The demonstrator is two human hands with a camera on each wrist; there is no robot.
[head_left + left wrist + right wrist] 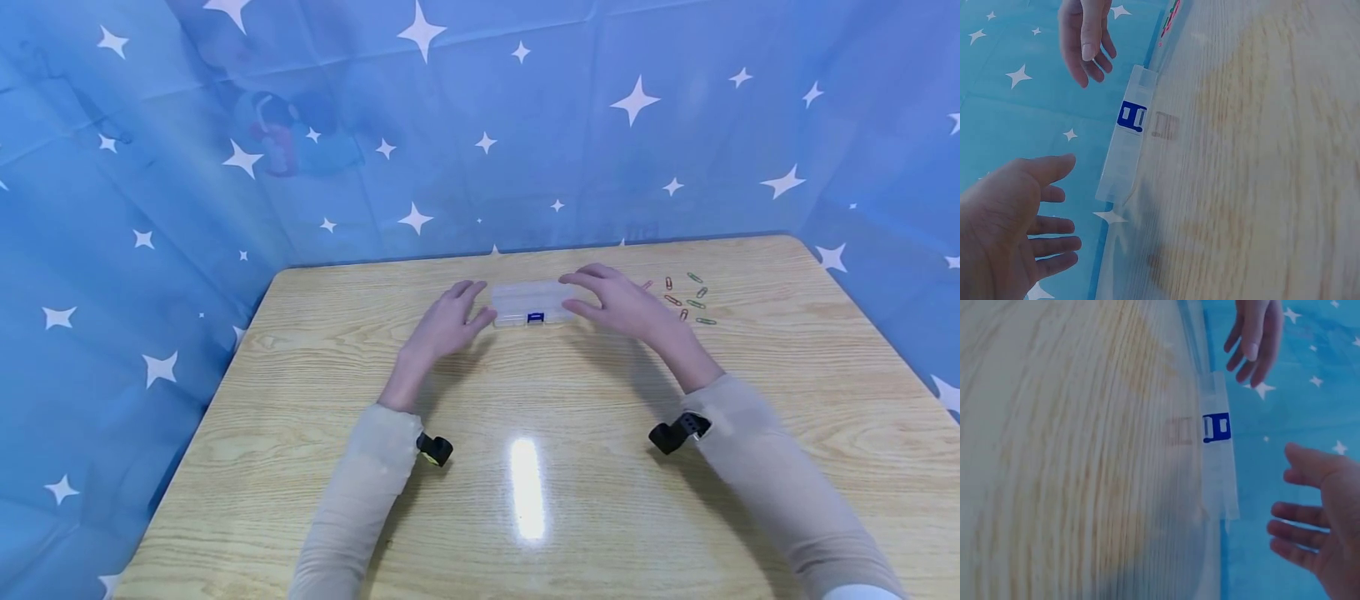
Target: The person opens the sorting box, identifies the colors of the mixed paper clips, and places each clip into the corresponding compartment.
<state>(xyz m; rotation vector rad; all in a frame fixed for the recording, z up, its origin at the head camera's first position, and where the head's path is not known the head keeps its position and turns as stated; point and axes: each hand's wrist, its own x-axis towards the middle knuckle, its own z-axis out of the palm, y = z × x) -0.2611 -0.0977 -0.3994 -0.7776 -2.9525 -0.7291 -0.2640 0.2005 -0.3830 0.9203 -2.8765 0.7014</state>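
Observation:
A clear plastic box with a blue latch on its front sits near the far edge of the table. Just left of it is my left hand, thumb and fingers spread and holding nothing. My right hand hovers by the box's right end, its fingers apart and partly over that corner in the head view. Both wrist views show a gap between each hand and the box. The box's lid looks closed, and I cannot make out anything inside.
Several red and green paper clips lie scattered on the wooden table, right of the box and beyond my right hand. A blue curtain with white stars hangs behind the table's far edge and along its sides.

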